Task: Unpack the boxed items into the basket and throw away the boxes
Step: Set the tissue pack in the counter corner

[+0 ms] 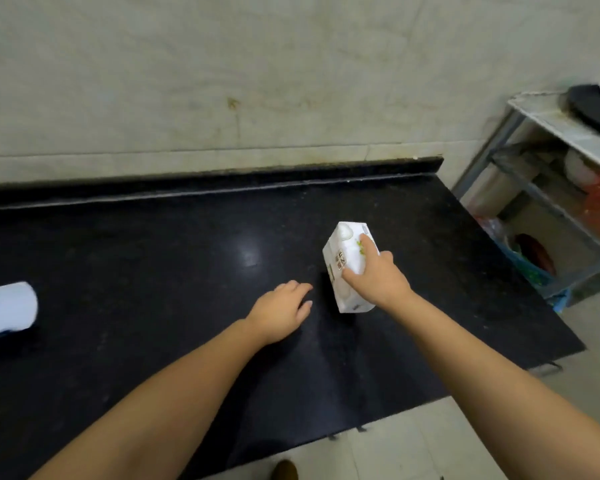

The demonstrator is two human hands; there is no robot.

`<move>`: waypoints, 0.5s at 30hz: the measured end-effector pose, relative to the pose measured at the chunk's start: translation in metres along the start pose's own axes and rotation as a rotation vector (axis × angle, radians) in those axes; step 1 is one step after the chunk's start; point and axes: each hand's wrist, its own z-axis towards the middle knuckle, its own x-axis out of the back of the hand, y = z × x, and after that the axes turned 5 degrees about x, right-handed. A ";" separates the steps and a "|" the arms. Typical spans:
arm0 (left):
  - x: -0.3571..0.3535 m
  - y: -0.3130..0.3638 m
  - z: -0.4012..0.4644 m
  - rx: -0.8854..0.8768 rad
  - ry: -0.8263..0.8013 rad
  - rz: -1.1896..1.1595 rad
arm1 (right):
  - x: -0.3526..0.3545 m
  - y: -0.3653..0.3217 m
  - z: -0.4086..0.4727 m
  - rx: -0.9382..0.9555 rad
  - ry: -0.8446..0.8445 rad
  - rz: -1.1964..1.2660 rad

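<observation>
A white box [343, 251] with dark print and a green mark sits tilted on the black countertop [153, 271], right of the middle. My right hand [374, 275] grips it from above, thumb on the near side and fingers over the top. Just left of the box, my left hand [281, 313] hovers low over the counter with its fingers spread and nothing in it. No basket is in view.
A white roll [6, 310] lies at the counter's left edge. A metal shelf rack [548, 188] with bags and containers stands to the right, beyond the counter's end. A tiled wall runs behind the counter. Pale floor tiles show below the counter's front edge.
</observation>
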 end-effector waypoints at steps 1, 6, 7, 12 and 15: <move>0.013 -0.013 -0.015 0.058 0.044 -0.036 | -0.004 -0.019 0.001 0.040 -0.017 0.032; 0.078 -0.108 -0.133 0.318 0.278 -0.074 | -0.053 -0.135 -0.014 0.259 -0.168 0.168; 0.090 -0.128 -0.164 0.376 0.319 -0.075 | -0.068 -0.161 -0.023 0.304 -0.205 0.184; 0.134 -0.215 -0.335 0.649 0.465 -0.085 | -0.150 -0.295 -0.101 0.546 -0.347 0.204; 0.148 -0.259 -0.436 0.775 0.497 -0.040 | -0.200 -0.367 -0.160 0.688 -0.424 0.184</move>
